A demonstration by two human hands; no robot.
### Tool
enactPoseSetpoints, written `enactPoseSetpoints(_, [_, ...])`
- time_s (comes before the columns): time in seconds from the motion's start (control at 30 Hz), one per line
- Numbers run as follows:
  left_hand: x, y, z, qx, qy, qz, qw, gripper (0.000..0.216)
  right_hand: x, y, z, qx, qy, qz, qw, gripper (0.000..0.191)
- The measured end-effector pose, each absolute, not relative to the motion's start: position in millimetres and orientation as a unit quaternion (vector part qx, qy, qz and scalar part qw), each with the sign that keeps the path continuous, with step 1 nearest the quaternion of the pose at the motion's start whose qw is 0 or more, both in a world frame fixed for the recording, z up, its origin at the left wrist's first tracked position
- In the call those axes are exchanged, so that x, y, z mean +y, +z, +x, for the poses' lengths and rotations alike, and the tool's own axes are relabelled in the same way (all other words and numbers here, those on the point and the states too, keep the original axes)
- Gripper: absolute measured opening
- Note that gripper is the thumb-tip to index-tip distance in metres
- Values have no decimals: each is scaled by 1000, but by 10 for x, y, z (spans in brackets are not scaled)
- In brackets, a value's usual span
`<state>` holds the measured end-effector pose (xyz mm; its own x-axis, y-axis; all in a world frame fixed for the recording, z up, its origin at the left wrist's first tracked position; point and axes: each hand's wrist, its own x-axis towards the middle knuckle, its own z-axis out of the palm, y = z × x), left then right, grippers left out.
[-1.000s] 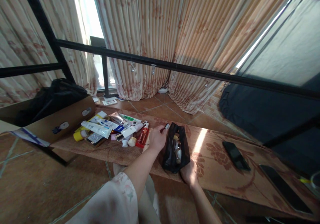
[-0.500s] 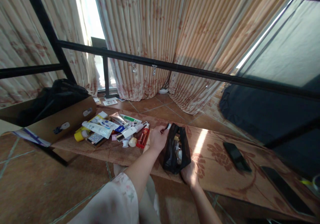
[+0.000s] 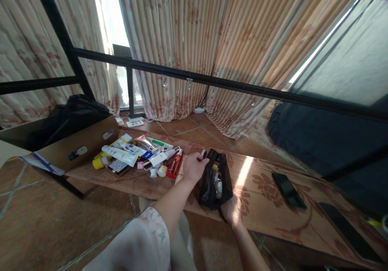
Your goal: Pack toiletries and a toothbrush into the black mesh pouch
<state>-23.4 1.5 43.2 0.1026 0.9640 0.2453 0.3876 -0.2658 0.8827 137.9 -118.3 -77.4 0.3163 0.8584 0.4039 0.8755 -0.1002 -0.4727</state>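
Note:
A black mesh pouch point(image 3: 207, 188) stands on the cloth-covered bench with its top gaping, and several small bottles or jars point(image 3: 217, 184) show inside. My right hand point(image 3: 232, 209) grips the pouch at its near right corner; some fingers are hidden behind it. Beside the pouch's left rim, my left hand point(image 3: 193, 168) is closed in a pinch on a small dark-and-pink item point(image 3: 203, 154), too small to name. Just left of that hand lies a red bottle point(image 3: 175, 164), next to a heap of cosmetics with a white tube point(image 3: 121, 155) and a glittery compact point(image 3: 118, 167).
An open cardboard box point(image 3: 91, 148) with a black bag point(image 3: 72, 115) in it sits at the left end. Two dark phone-like devices, a smaller phone point(image 3: 289, 190) and a longer slab point(image 3: 348, 230), lie to the right. A black metal rail point(image 3: 212, 80) crosses beyond the bench.
The small item in my left hand has turned, so its dark round end and pink part show instead of a pale part. The pouch and right hand stay nearly in place; the view shifts slightly.

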Motion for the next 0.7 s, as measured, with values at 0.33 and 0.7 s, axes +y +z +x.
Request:
enactPoseSetpoints(0.33, [21, 439, -241, 528, 436, 651, 328, 24, -1090, -830, 1439, -600, -14, -739, 308, 34])
enactPoseSetpoints(0.7, [31, 404, -259, 500, 432, 657, 363, 18, -1177, -782, 1394, -591, 11, -741, 319, 35])
